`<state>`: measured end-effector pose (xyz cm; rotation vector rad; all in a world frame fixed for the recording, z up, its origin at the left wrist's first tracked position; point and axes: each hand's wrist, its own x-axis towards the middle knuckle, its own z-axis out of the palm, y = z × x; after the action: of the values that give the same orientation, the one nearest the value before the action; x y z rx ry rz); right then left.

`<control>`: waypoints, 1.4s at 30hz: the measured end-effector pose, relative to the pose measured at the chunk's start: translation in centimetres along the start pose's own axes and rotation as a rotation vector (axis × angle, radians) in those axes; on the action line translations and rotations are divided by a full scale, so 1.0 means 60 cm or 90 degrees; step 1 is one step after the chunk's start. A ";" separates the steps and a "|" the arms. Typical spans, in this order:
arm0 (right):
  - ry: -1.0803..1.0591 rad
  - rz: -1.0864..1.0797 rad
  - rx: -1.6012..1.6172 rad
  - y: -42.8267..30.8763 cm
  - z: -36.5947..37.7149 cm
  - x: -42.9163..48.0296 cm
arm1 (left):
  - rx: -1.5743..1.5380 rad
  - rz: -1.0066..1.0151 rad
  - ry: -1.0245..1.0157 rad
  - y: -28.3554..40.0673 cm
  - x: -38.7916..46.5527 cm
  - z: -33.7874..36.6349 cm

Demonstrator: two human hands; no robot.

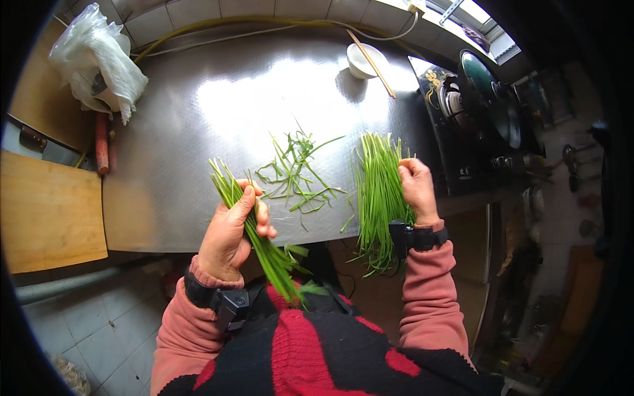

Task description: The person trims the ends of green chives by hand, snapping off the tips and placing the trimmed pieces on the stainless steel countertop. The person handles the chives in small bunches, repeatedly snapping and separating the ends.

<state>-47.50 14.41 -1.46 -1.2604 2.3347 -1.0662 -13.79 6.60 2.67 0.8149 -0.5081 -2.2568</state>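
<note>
My left hand [232,230] grips a bunch of garlic chives [270,262], cut ends pointing up and away to the left, leafy tips hanging past the counter edge towards my apron. At the right edge of a larger pile of garlic chives [381,183], my right hand [418,185] has its thumb and forefinger pinched together on stalks near the cut ends; the fingers hide most of what they hold. That pile's tips droop over the counter's front edge. Between the hands lies a loose tangle of chive scraps [302,171].
The steel counter [168,198] carries a white bowl [359,67] with chopsticks [371,64] across it. At right is a gas stove [441,123] with a lidded pan [488,99]. A wooden cutting board [54,213], red handle [101,143] and white plastic bag [99,64] are at left.
</note>
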 end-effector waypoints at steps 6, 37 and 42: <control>-0.078 0.012 -0.130 0.018 0.031 0.016 | 0.035 -0.044 0.011 -0.013 0.012 0.005; -0.472 0.235 0.828 -0.201 0.042 -0.111 | 0.130 -0.050 -0.107 -0.019 0.020 0.062; -0.552 0.328 0.743 -0.216 0.091 -0.138 | 0.091 -0.041 -0.114 -0.022 0.010 0.052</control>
<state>-31.91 14.04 3.34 -0.4293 0.9495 -1.0719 -16.84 7.50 3.95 0.7105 -0.7439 -2.3876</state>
